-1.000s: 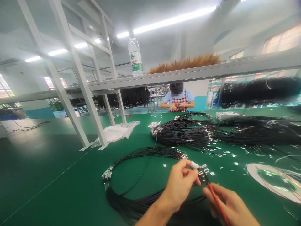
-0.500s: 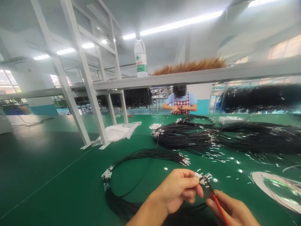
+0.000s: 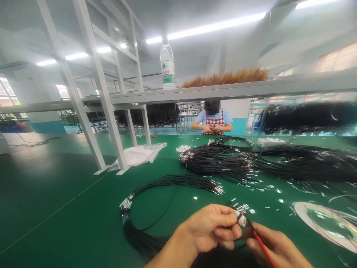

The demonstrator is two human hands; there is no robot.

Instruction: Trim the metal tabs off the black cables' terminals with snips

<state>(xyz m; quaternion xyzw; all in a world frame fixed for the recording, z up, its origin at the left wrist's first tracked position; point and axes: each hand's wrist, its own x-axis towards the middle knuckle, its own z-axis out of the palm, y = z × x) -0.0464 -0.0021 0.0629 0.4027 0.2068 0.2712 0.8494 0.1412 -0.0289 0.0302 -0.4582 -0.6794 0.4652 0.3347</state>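
My left hand (image 3: 213, 227) is closed, thumb and fingers pinching a black cable end with a small white piece (image 3: 242, 221) at its tip. From the right, my right hand (image 3: 275, 245) is wrapped round red-handled pliers (image 3: 261, 242). Their narrow dark jaws reach up to the white piece; whether they touch it is hard to tell. Just beyond my fingertips lie several small shiny metal terminals (image 3: 242, 207). Left of my hands, a bundle of black cables (image 3: 143, 240) curves over the green table (image 3: 83, 219), with metal ends at its tips.
Larger heaps of black cables (image 3: 217, 160) lie further back, with small scraps scattered around. A white spool (image 3: 302, 212) is at right. Shelf posts (image 3: 111, 123) and a plastic bag (image 3: 142, 153) stand at left. A water bottle (image 3: 167, 69) tops the shelf. A person (image 3: 213, 121) sits opposite.
Both hands have shifted slightly down and turned a little. More of the white piece shows between the left fingertips and the plier jaws. The cables on the table lie as before.
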